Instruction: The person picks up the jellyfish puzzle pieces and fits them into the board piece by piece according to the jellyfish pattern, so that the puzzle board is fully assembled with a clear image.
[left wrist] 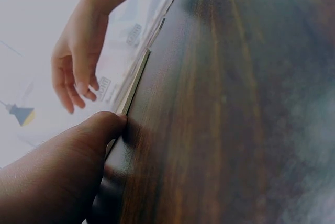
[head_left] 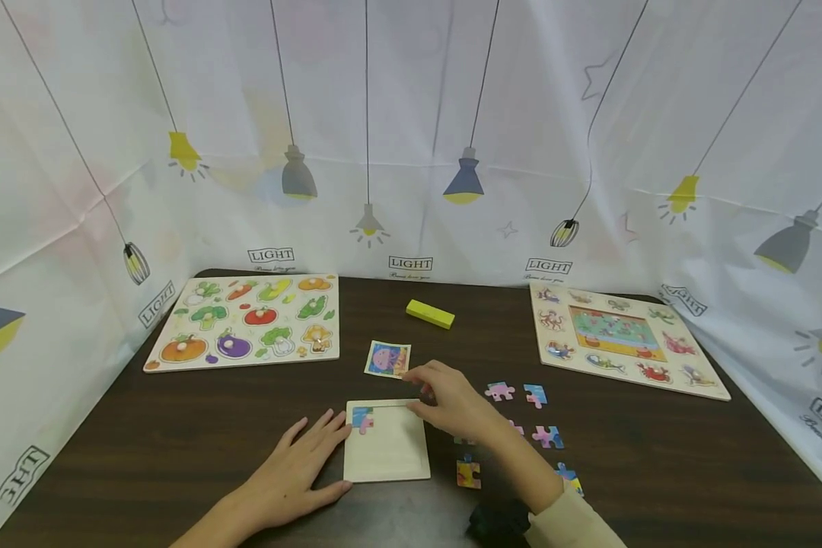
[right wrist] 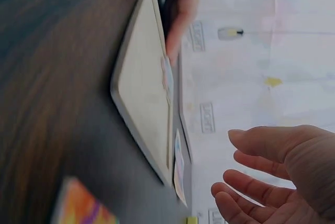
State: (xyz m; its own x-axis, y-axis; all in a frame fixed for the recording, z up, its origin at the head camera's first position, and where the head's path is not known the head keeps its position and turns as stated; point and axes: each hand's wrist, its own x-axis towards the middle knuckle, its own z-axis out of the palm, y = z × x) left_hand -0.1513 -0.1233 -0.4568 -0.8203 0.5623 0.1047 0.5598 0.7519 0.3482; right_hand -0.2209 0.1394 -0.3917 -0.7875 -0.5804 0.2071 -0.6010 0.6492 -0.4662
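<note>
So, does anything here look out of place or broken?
Nothing stands out: one jigsaw piece sits in the far-left corner of the puzzle tray, loose pieces lie to its right, with no visible damage.

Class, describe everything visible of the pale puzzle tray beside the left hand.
The puzzle tray is a thin, pale, squarish board that looks wooden, with rounded corners and a raised rim around a shallow recess. One blue and pink puzzle piece sits in the recess's upper-left corner; the rest that shows is bare. The tray lies flat on the dark table. The left hand touches its left edge, and the right hand hovers over its upper-right corner.
</note>
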